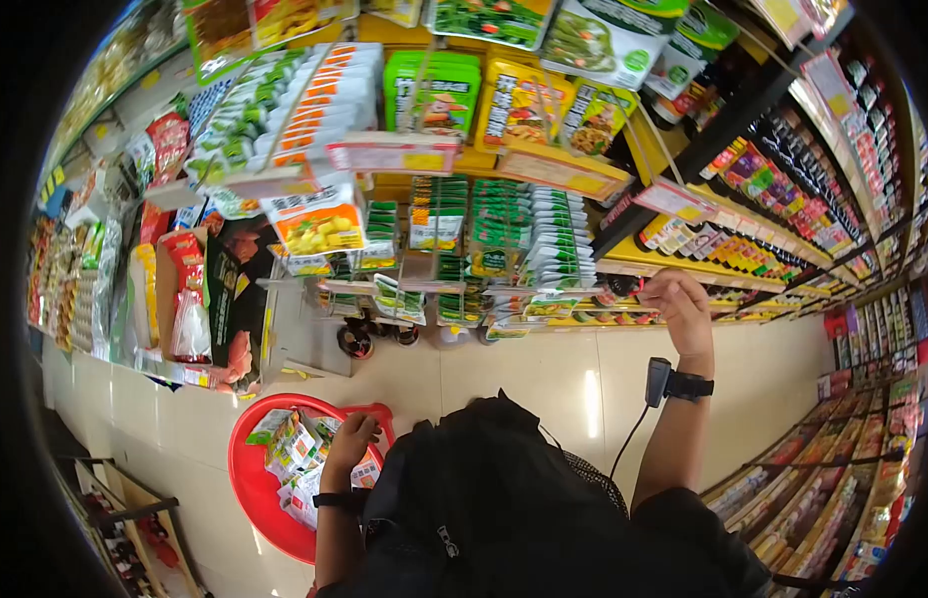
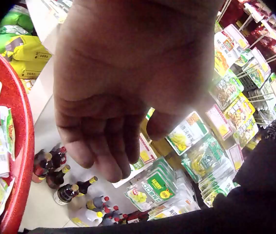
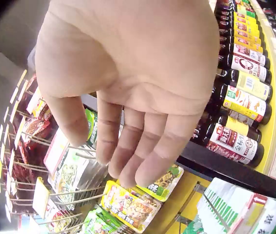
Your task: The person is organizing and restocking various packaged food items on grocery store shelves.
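Note:
My left hand (image 1: 349, 439) hangs over a red round basket (image 1: 247, 478) that holds several snack packets (image 1: 295, 448). In the left wrist view the left hand (image 2: 111, 151) has loosely curled fingers and holds nothing; the basket's rim (image 2: 23, 126) lies off to its left. My right hand (image 1: 675, 299) is raised to the edge of a yellow shelf (image 1: 683, 264) with small packets. Seen from the right wrist, the right hand (image 3: 128, 146) is relaxed and empty, in front of hanging seasoning packets (image 3: 128, 204) and dark sauce bottles (image 3: 235, 141).
Green and white packets hang on hooks (image 1: 504, 239) straight ahead. Several bottles (image 2: 60, 175) stand on the tiled floor (image 1: 544, 369) under the rack. A cardboard display box (image 1: 225, 299) stands at the left. More stocked shelves (image 1: 863, 399) run along the right.

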`<state>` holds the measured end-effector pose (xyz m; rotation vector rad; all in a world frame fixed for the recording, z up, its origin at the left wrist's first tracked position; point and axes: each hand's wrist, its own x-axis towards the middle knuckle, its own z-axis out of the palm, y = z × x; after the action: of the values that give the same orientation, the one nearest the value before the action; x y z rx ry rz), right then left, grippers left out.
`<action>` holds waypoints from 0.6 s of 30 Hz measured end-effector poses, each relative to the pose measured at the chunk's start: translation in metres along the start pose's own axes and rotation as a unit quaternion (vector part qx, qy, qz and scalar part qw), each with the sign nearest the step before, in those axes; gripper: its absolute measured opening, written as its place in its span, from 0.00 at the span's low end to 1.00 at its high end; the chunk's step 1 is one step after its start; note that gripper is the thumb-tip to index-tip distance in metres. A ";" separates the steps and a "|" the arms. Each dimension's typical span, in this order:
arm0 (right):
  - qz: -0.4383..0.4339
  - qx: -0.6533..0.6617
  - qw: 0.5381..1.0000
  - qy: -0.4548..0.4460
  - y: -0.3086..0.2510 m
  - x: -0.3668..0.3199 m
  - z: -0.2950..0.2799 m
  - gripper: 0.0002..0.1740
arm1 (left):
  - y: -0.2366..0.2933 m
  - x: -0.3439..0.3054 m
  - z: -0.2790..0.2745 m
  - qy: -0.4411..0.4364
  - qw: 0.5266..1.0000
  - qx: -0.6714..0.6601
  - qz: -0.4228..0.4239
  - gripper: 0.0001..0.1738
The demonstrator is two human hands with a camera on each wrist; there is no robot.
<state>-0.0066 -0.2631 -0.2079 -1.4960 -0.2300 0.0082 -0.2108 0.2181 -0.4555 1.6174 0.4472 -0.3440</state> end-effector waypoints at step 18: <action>0.292 0.275 0.909 -0.110 0.183 0.053 -0.051 0.30 | 0.086 -0.029 0.105 0.003 0.962 0.245 -0.123 0.17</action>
<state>0.0778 -0.2907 -0.3840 -0.9465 0.0524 0.6756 -0.1903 0.1062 -0.3766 2.0478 0.6031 -0.6782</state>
